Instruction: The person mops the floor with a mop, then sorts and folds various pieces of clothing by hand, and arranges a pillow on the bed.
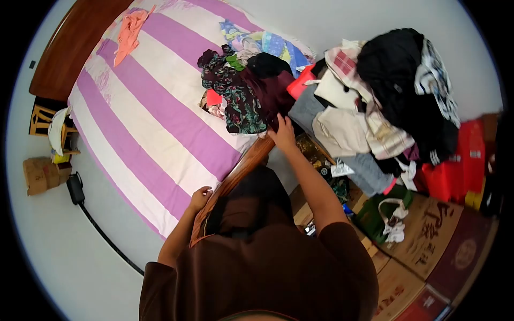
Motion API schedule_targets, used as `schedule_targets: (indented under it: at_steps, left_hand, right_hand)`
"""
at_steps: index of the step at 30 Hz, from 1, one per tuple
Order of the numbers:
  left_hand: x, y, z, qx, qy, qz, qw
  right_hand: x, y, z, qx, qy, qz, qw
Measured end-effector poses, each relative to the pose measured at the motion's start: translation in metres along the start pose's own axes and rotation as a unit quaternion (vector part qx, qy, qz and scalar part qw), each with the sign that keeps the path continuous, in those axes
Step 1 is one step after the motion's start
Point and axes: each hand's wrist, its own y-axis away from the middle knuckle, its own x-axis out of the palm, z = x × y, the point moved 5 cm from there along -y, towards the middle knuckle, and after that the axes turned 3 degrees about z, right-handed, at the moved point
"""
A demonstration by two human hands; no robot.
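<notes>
My right hand (282, 132) is at the edge of a clothes pile on the bed's corner, its fingers apart and touching dark maroon cloth (273, 96). Beside that cloth lies a dark floral garment (241, 107). My left hand (201, 198) rests by the wooden bed edge (235, 179), near the striped purple and white sheet (176, 125); its fingers are slightly curled, with nothing seen in them. A coral garment (129, 35) lies at the far left of the bed.
A large heap of clothes (342, 128) stands right of the bed. Further right are red bags (460, 160) and cardboard boxes (428, 230). At left are a wooden chair (42, 120), a carton (40, 176) and a black object on a pole (76, 188).
</notes>
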Motion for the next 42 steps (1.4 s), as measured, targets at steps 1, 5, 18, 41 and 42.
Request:
schedule_targets:
  at_steps: [1, 5, 18, 41, 42]
  left_hand:
    - [0.004, 0.003, 0.007, -0.028, 0.013, -0.009, 0.999]
    - [0.014, 0.006, -0.012, -0.109, 0.064, -0.039, 0.991]
    - [0.046, 0.021, -0.088, -0.146, 0.090, -0.048, 0.984]
    - [-0.032, -0.078, -0.165, 0.011, 0.648, 0.050, 0.760]
    - [-0.040, -0.070, -0.177, 0.006, 0.740, 0.102, 0.665]
  right_hand:
    - [-0.002, -0.029, 0.004, 0.013, 0.002, 0.012, 1.000]
    - [0.008, -0.137, 0.012, 0.042, 0.002, 0.031, 0.999]
    - [0.066, -0.262, -0.034, 0.105, 0.095, 0.095, 0.985]
    - [-0.017, 0.017, 0.186, 0.016, -0.667, 0.275, 0.692]
    - [-0.013, 0.028, 0.186, 0.005, -0.652, 0.273, 0.707]
